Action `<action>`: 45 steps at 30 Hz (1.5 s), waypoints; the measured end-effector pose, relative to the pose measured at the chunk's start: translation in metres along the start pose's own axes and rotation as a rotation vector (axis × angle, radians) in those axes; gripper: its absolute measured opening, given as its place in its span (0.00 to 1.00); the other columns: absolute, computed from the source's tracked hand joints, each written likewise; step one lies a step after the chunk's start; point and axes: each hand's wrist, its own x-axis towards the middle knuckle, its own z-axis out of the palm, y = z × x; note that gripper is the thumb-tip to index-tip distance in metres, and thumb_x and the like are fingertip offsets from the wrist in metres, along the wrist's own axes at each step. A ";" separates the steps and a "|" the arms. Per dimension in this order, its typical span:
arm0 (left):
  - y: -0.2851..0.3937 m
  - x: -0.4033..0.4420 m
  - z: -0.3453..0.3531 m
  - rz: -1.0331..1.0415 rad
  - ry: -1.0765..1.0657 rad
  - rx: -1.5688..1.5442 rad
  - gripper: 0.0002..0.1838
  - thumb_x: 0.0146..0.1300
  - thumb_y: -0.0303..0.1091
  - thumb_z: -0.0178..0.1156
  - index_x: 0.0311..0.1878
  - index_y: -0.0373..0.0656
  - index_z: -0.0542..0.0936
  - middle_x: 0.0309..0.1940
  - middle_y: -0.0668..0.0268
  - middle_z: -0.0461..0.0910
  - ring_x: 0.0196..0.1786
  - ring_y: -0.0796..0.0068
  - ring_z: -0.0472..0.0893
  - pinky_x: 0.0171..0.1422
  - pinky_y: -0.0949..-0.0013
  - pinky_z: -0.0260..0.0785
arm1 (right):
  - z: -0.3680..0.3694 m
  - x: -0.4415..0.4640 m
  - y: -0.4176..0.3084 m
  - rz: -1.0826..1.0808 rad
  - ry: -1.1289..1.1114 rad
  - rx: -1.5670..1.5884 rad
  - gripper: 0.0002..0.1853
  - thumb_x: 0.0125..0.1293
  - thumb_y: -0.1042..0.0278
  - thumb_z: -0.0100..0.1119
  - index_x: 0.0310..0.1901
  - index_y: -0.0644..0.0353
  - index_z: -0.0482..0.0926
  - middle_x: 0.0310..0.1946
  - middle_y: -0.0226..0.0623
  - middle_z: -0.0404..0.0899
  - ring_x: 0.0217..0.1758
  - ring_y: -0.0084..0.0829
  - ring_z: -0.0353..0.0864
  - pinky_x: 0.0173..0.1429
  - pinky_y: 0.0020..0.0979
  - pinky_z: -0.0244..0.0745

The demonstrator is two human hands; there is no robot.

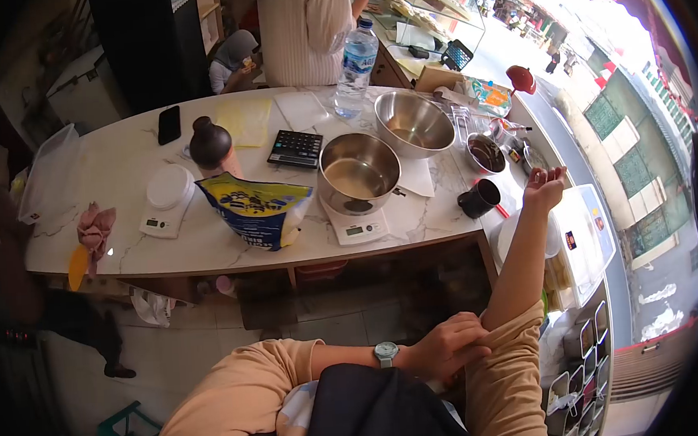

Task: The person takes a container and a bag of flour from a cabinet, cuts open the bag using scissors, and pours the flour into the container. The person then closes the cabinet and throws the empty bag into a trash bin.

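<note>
My left hand, with a pale watch on its wrist, reaches across my body and pinches the rolled tan sleeve at my right elbow. My right forearm is raised. Its hand is palm up with loosely curled fingers and nothing in it, close to the counter's right edge. To the left of that hand are a black cup and a small metal bowl with dark contents. A deep steel bowl sits on a white scale in front of me.
Another steel bowl, a water bottle, a calculator, a blue-yellow bag and a brown-topped bottle share the marble counter. Clear plastic boxes lie at right. A person in a striped shirt stands beyond.
</note>
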 end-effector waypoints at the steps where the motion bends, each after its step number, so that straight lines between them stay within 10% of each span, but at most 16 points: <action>1: 0.009 0.003 -0.021 -0.201 -0.001 -0.236 0.12 0.69 0.39 0.58 0.42 0.38 0.77 0.35 0.68 0.75 0.43 0.73 0.73 0.56 0.67 0.64 | 0.003 0.022 0.011 0.144 0.003 0.273 0.16 0.72 0.55 0.49 0.28 0.55 0.69 0.20 0.27 0.63 0.24 0.24 0.66 0.35 0.32 0.72; 4: 0.027 0.005 -0.079 -0.547 0.025 -0.702 0.18 0.77 0.45 0.45 0.40 0.40 0.75 0.34 0.75 0.72 0.40 0.88 0.66 0.48 0.78 0.62 | 0.065 0.005 -0.004 0.468 0.144 0.897 0.15 0.64 0.51 0.52 0.27 0.54 0.69 0.21 0.32 0.64 0.29 0.32 0.70 0.40 0.43 0.73; 11: 0.055 -0.038 -0.198 -0.583 -0.032 -0.635 0.22 0.78 0.45 0.41 0.59 0.39 0.74 0.47 0.70 0.78 0.53 0.83 0.72 0.62 0.74 0.62 | 0.202 -0.178 -0.084 0.409 -0.733 1.597 0.18 0.59 0.52 0.56 0.22 0.57 0.68 0.19 0.31 0.64 0.30 0.29 0.68 0.35 0.32 0.65; 14: 0.063 -0.068 -0.224 -0.612 -0.175 -0.603 0.22 0.77 0.41 0.44 0.67 0.39 0.68 0.57 0.65 0.76 0.61 0.79 0.72 0.65 0.74 0.62 | 0.216 -0.205 -0.090 0.349 -0.833 1.274 0.16 0.63 0.58 0.55 0.23 0.56 0.66 0.19 0.29 0.63 0.25 0.28 0.64 0.39 0.31 0.65; 17: 0.099 -0.075 -0.271 -0.658 -0.410 -0.400 0.20 0.75 0.37 0.48 0.65 0.38 0.70 0.62 0.61 0.73 0.61 0.77 0.72 0.64 0.72 0.64 | 0.219 -0.281 -0.072 -0.341 -0.452 0.382 0.13 0.69 0.66 0.51 0.25 0.56 0.69 0.16 0.28 0.64 0.22 0.25 0.63 0.44 0.38 0.70; 19: 0.109 -0.097 -0.311 -0.608 -0.416 -0.154 0.18 0.73 0.38 0.52 0.58 0.36 0.76 0.53 0.60 0.79 0.52 0.76 0.79 0.56 0.71 0.71 | 0.159 -0.279 -0.035 -0.518 -0.447 0.075 0.16 0.75 0.65 0.47 0.25 0.56 0.66 0.16 0.28 0.60 0.21 0.24 0.59 0.43 0.37 0.73; 22: 0.128 -0.100 -0.405 -1.294 -0.256 0.062 0.18 0.70 0.43 0.58 0.39 0.34 0.83 0.28 0.65 0.84 0.29 0.79 0.81 0.35 0.74 0.75 | 0.034 -0.321 0.033 -0.752 -0.455 -0.387 0.20 0.78 0.60 0.42 0.24 0.55 0.57 0.17 0.28 0.55 0.21 0.23 0.55 0.30 0.29 0.59; 25: 0.106 -0.089 -0.524 -0.970 0.092 0.986 0.14 0.67 0.37 0.57 0.34 0.33 0.82 0.21 0.62 0.80 0.27 0.79 0.79 0.33 0.67 0.72 | -0.107 -0.394 0.062 -0.378 -0.527 -0.722 0.16 0.78 0.60 0.42 0.30 0.56 0.59 0.23 0.29 0.59 0.22 0.21 0.57 0.28 0.24 0.55; 26: 0.093 -0.077 -0.562 -0.746 0.269 1.048 0.15 0.66 0.37 0.56 0.30 0.33 0.79 0.22 0.48 0.77 0.24 0.52 0.78 0.31 0.57 0.69 | -0.163 -0.420 0.069 -0.312 -0.478 -0.997 0.11 0.77 0.63 0.43 0.36 0.57 0.64 0.26 0.29 0.63 0.23 0.19 0.59 0.27 0.22 0.56; 32: -0.009 -0.028 -0.681 -0.589 -0.205 1.486 0.07 0.54 0.35 0.64 0.30 0.42 0.83 0.35 0.57 0.83 0.42 0.54 0.81 0.49 0.53 0.72 | -0.227 -0.528 0.032 0.362 -0.792 -1.340 0.14 0.66 0.73 0.60 0.51 0.60 0.68 0.31 0.35 0.78 0.27 0.26 0.77 0.31 0.27 0.72; 35: -0.040 -0.023 -0.686 -0.969 -0.288 1.544 0.07 0.50 0.33 0.66 0.34 0.46 0.84 0.37 0.58 0.82 0.47 0.55 0.79 0.51 0.56 0.71 | -0.220 -0.504 0.012 0.177 -0.792 -1.354 0.14 0.66 0.73 0.60 0.50 0.61 0.70 0.30 0.36 0.79 0.25 0.28 0.78 0.30 0.28 0.73; 38: -0.052 -0.033 -0.704 -0.747 -0.424 1.723 0.08 0.57 0.34 0.63 0.39 0.45 0.82 0.39 0.58 0.81 0.50 0.55 0.78 0.54 0.53 0.68 | -0.204 -0.470 -0.014 0.142 -0.655 -1.450 0.09 0.67 0.76 0.58 0.47 0.62 0.73 0.30 0.33 0.77 0.28 0.21 0.76 0.32 0.24 0.72; 45: 0.056 -0.059 -0.720 -0.659 0.248 1.454 0.06 0.67 0.27 0.54 0.40 0.34 0.76 0.35 0.51 0.79 0.37 0.50 0.77 0.44 0.57 0.68 | -0.155 -0.423 -0.043 0.046 -0.597 -1.338 0.04 0.65 0.73 0.60 0.40 0.61 0.79 0.28 0.34 0.81 0.29 0.23 0.79 0.33 0.25 0.74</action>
